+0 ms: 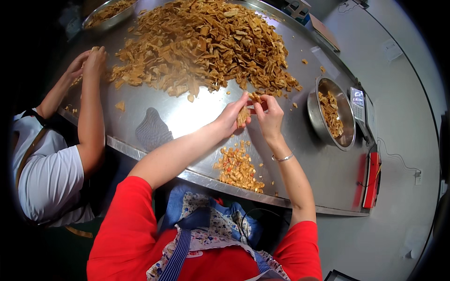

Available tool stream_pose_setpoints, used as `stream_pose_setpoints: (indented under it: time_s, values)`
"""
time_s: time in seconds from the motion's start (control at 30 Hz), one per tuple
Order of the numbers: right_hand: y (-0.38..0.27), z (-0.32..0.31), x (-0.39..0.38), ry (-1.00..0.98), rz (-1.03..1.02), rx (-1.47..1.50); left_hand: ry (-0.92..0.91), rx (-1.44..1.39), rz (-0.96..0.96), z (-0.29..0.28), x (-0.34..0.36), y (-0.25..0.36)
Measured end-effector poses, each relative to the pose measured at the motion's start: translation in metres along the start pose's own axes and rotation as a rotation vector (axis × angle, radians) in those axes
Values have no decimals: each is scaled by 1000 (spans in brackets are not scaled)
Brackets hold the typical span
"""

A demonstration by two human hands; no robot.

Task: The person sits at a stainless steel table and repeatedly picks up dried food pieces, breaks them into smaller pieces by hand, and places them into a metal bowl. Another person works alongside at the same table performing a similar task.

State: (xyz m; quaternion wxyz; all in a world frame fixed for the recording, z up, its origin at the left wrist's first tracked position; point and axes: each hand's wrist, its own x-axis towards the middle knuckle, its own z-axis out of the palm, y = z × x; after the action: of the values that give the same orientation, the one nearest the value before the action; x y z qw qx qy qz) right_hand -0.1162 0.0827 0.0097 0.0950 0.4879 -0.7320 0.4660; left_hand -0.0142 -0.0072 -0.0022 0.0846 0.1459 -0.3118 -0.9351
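Note:
Over the steel table, both of my hands meet just below a big heap of dried brown slices (pixel 211 42). My left hand (pixel 228 117) is closed on a brown dried slice (pixel 243 116) that hangs from its fingers. My right hand (pixel 270 116) pinches a smaller brown piece (pixel 254 97) right beside the left fingertips. Whether the two pieces are joined is hard to make out. Between my forearms, near the table's front edge, lies a small pile of yellow bits (pixel 238 166) with a few reddish ones.
A steel bowl (pixel 347 126) partly filled with brown slices stands at right, close to a scale (pixel 362 107) and a red box-like object (pixel 371 180). Another filled bowl (pixel 110 21) sits far left. A grey ridged item (pixel 152 129) lies left. A co-worker's hands (pixel 89 63) work at left.

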Motion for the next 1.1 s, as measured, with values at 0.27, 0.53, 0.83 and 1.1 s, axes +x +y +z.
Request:
stream_pose_setpoints:
  time_s: [0.27,0.53,0.83,1.1]
  values:
    - [-15,-26,-31,-5,104,150,-215,72,-50,-7,2,-11]
    - [5,-17,-41,99,274,478,-239,-122,-224,-7,5,-16]
    - [6,-48,-30,126,646,965,-304,-197,-232,-11,4,-12]
    - [17,-52,-30,-43,863,1391,-208,-77,-187,-7,3,-13]
